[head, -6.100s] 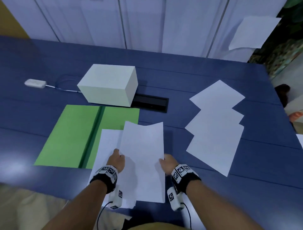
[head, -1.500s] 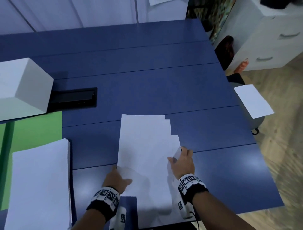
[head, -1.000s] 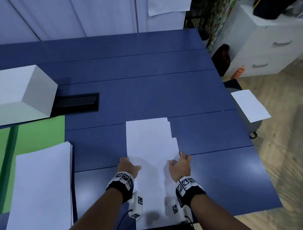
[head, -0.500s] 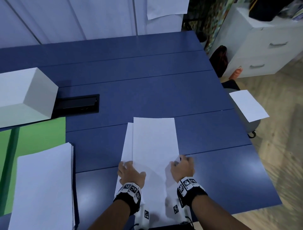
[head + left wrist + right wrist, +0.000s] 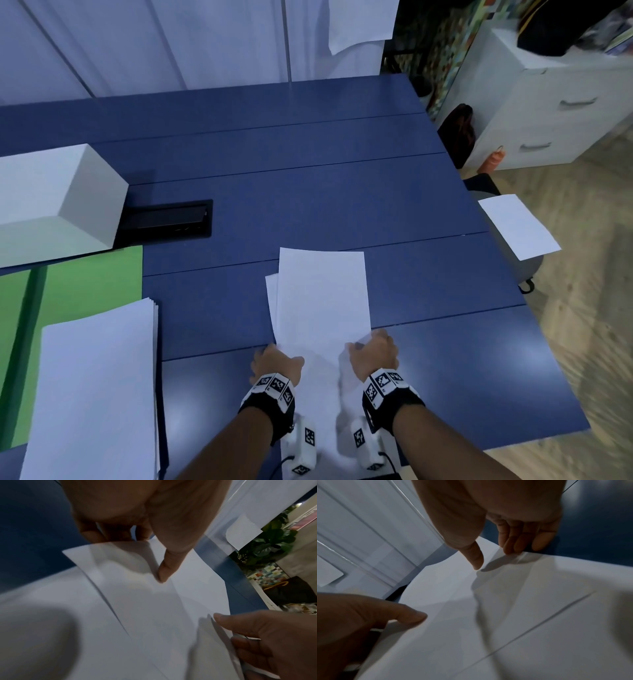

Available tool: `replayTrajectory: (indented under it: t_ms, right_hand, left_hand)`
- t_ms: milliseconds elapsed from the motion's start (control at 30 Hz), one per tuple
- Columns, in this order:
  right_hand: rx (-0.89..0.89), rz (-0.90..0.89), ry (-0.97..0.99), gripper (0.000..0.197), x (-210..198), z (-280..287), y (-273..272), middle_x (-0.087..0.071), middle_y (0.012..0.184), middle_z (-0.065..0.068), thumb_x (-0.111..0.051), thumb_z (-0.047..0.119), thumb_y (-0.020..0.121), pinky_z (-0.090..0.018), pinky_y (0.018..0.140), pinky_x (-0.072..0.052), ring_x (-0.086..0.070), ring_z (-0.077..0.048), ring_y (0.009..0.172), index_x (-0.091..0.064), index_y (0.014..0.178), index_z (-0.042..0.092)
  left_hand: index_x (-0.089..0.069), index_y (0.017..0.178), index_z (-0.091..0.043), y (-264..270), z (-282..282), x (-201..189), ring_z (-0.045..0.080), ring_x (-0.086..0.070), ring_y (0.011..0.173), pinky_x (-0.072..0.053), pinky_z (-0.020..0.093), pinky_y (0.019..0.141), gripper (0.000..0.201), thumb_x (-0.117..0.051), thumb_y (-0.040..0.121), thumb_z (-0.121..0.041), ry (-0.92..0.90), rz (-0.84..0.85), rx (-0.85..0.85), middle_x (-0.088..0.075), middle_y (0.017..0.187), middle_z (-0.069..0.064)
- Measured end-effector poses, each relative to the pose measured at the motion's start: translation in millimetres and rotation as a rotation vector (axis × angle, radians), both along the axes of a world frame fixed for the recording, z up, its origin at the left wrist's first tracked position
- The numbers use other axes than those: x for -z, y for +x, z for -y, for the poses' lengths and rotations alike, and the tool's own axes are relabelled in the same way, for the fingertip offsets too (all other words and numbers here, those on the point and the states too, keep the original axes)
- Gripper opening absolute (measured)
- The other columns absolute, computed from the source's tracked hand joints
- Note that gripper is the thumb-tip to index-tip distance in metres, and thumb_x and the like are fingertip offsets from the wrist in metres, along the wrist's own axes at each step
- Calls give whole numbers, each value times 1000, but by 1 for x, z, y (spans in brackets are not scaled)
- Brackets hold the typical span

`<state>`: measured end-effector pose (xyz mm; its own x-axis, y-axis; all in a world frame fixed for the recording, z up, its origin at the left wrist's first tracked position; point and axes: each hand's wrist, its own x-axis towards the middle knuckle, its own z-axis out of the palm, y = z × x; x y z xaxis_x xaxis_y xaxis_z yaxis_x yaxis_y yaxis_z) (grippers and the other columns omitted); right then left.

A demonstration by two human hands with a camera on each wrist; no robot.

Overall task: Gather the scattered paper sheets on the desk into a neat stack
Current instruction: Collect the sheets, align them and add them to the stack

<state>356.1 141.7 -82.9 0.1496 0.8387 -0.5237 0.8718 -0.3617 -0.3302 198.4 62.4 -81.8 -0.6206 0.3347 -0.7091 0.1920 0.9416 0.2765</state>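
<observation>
A few white paper sheets [image 5: 322,301] lie lengthwise on the blue desk [image 5: 308,192], nearly aligned, with one edge sticking out on the left. My left hand [image 5: 274,358] pinches their near left edge, thumb [image 5: 164,573] on top and the other fingers curled at the edge. My right hand [image 5: 375,351] pinches the near right edge, thumb [image 5: 476,559] on top and fingers [image 5: 518,545] at the edge. A thicker white paper stack [image 5: 96,387] rests at the left on a green folder [image 5: 82,281].
A white box [image 5: 51,202] and a black cable hatch [image 5: 168,219] are at the back left. Off the desk's right edge, a loose sheet [image 5: 517,226] lies on a grey chair. Another sheet [image 5: 359,20] hangs on the wall. White drawers [image 5: 548,102] stand at the right.
The three sheets that were fanned out on the right are now gathered between my hands. Over the last second their stagger has closed and my left hand has shifted to the left edge.
</observation>
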Motion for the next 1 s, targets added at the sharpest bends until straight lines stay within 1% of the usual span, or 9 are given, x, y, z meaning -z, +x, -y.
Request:
replayTrajectory:
  t_ms: [233, 367, 467, 567, 667, 733, 833, 933, 1000]
  right_hand:
    - [-34, -23, -2, 37, 1, 3, 3, -51, 120, -6, -62, 27, 83, -36, 88, -46, -47, -25, 112, -51, 116, 14]
    - [-8, -111, -29, 39, -2, 0, 7, -48, 114, -3, -68, 34, 79, -35, 86, -47, -47, -24, 110, -53, 109, 14]
    - [84, -274, -37, 45, 0, -6, 11, -51, 110, -2, -74, 43, 70, -33, 83, -49, -57, -21, 98, -57, 99, 14]
    - [162, -434, -3, 57, -2, -10, 14, -60, 109, -3, -76, 51, 68, -25, 75, -46, -62, -14, 87, -58, 107, 15]
    - [170, -674, -116, 49, -8, -15, 17, -69, 105, 3, -77, 51, 75, -27, 86, -49, -65, -11, 94, -65, 108, 17]
    - [169, -922, -314, 60, -9, -19, 21, -73, 112, -5, -82, 52, 70, -38, 98, -50, -68, -20, 105, -70, 111, 10]
    - [201, -1235, -484, 68, -18, -24, 17, -66, 121, -21, -91, 24, 64, -47, 99, -49, -61, -38, 117, -63, 118, -7]
    - [165, -1216, -322, 40, -45, -39, 8, -71, 111, -19, -78, -4, 71, -40, 83, -56, -64, -41, 110, -66, 110, -3]
    - [122, -1196, -183, 32, -65, -52, 3, -73, 106, -15, -72, -12, 76, -42, 83, -56, -68, -38, 103, -69, 104, 2]
  left_hand:
    - [-45, 136, -4, 5, 1, -5, 29, -50, 126, -43, 30, 97, 58, -67, 84, -18, 190, 137, -48, -48, 138, 8]
    - [-62, 106, -12, -6, 3, -11, 24, -65, 93, -54, 37, 83, 30, -73, 78, -8, 373, 282, -147, -68, 112, 9]
    - [-68, 102, -9, -17, 4, -29, 24, -71, 87, -57, 35, 75, 25, -74, 80, -1, 502, 442, -180, -73, 104, 10]
    - [-69, 105, -3, -29, 2, -51, 30, -72, 90, -59, 38, 74, 31, -76, 76, 3, 594, 594, -216, -74, 103, 14]
    - [-68, 108, 1, -40, 1, -68, 34, -71, 94, -59, 41, 79, 45, -78, 64, -4, 639, 670, -212, -73, 103, 16]
    - [-67, 111, 2, -46, -1, -77, 36, -70, 98, -57, 44, 85, 47, -76, 65, -5, 649, 706, -175, -73, 106, 17]
    - [-68, 109, -4, -54, -5, -95, 29, -71, 96, -57, 41, 84, 33, -75, 77, 1, 666, 619, -85, -74, 105, 12]
    - [-70, 104, -10, -66, -10, -114, 19, -73, 91, -59, 31, 75, 27, -72, 81, 3, 730, 447, -6, -76, 99, 2]
    - [-68, 102, -16, -74, -13, -127, 8, -73, 85, -57, 23, 69, 28, -73, 81, 3, 790, 359, 13, -75, 92, -10]
